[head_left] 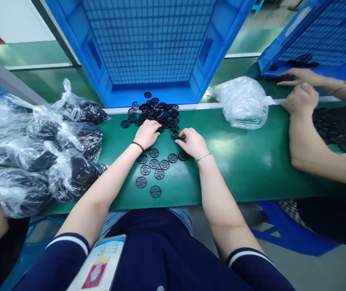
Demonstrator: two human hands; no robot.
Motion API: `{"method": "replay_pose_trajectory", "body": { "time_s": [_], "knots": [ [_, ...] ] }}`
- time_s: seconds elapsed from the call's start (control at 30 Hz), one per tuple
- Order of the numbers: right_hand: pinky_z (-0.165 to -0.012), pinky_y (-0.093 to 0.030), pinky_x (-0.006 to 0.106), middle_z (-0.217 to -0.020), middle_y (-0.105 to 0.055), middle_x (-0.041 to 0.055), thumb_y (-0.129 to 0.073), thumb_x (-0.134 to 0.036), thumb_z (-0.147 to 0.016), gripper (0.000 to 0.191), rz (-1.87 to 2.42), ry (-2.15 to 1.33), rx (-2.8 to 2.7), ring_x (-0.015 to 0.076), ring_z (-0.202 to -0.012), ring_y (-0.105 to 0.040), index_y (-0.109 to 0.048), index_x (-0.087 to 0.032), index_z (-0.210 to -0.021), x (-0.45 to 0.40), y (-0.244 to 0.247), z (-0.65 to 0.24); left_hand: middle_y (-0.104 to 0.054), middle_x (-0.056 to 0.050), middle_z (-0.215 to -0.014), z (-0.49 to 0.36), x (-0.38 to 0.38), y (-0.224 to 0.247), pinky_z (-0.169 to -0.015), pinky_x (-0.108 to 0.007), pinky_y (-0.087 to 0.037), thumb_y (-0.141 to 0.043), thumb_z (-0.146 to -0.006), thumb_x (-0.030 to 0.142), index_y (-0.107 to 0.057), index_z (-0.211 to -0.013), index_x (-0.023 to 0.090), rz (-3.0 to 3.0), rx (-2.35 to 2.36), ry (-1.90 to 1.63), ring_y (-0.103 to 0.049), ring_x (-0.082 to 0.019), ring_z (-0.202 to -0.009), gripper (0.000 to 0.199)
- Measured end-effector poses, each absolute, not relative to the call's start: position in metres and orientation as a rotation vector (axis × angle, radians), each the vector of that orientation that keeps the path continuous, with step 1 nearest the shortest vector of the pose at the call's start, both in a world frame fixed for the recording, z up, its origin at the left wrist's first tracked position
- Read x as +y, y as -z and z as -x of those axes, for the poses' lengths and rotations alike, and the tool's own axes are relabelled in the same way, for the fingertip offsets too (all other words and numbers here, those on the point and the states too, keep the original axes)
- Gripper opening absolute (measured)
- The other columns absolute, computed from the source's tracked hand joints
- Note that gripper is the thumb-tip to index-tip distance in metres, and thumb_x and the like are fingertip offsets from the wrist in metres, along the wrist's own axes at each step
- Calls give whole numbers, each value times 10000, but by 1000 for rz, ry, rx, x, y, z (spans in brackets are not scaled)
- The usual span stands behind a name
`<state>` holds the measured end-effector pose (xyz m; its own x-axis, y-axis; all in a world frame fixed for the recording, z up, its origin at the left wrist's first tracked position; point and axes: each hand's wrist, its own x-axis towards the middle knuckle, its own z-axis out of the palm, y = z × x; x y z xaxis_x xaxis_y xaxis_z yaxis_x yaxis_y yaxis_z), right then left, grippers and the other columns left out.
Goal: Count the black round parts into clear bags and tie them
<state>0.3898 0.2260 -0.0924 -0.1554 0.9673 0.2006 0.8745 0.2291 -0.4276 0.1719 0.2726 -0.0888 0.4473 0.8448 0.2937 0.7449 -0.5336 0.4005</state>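
Observation:
Several black round spoked discs (155, 191) lie spread flat on the green table (224, 169) before me. Beyond them is a heap of the same black discs (157, 111), close to the open side of a blue crate (150, 93). My left hand (147, 133) rests at the near edge of the heap, fingers bent over discs; whether it grips one is hidden. At the heap's right edge, my right hand (191, 142) has thumb and forefinger closed around a black disc (176, 136).
Tied clear bags (75, 173) of black parts crowd the table's left side. A bundle of clear plastic bags (242, 103) lies right of the blue crate. Another person's hands (300, 97) work at the right, near a second blue crate (321, 36).

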Motion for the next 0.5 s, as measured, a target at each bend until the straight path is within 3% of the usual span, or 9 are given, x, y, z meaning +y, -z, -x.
{"method": "replay_pose_trajectory", "body": {
  "time_s": [0.1,0.2,0.27,0.37,0.5],
  "knots": [
    [-814,-506,400,-986,-575,86,-690,-298,-795,166,1620,-246,-2093,257,-943,-558,-641,-223,-934,228,94,-391,-701,-92,-1090,-178,278,89,-1012,-413,-423,-586,-860,167,-704,-907,175,-2465,1422,-674,-568,-274,-1066,128],
    [-855,-493,434,-983,-588,101,-616,-301,-855,82,1566,-211,-2089,279,-974,-536,-645,-224,-855,230,94,-388,-707,-91,-1024,-176,278,86,-974,-395,-442,-508,-908,178,-673,-927,182,-2411,1488,-735,-582,-258,-1026,165],
    [-865,-477,428,-974,-609,109,-520,-303,-915,147,1551,-181,-2027,274,-964,-539,-629,-215,-869,231,90,-387,-701,-88,-1004,-174,276,82,-937,-374,-457,-478,-926,193,-644,-959,181,-2299,1583,-863,-594,-242,-991,169],
    [-812,-462,377,-920,-644,100,-399,-293,-969,228,1624,-238,-1925,246,-879,-574,-604,-200,-936,230,82,-386,-701,-58,-943,-175,267,79,-848,-318,-486,-445,-943,211,-611,-989,180,-2062,1604,-975,-626,-198,-895,175],
    [-702,-429,338,-838,-656,76,-440,-324,-958,240,1836,-383,-2044,225,-759,-596,-621,-214,-846,228,76,-390,-697,-34,-883,-188,246,83,-807,-309,-503,-470,-926,198,-639,-946,192,-2134,1379,-630,-641,-183,-835,171]
  ]
}}
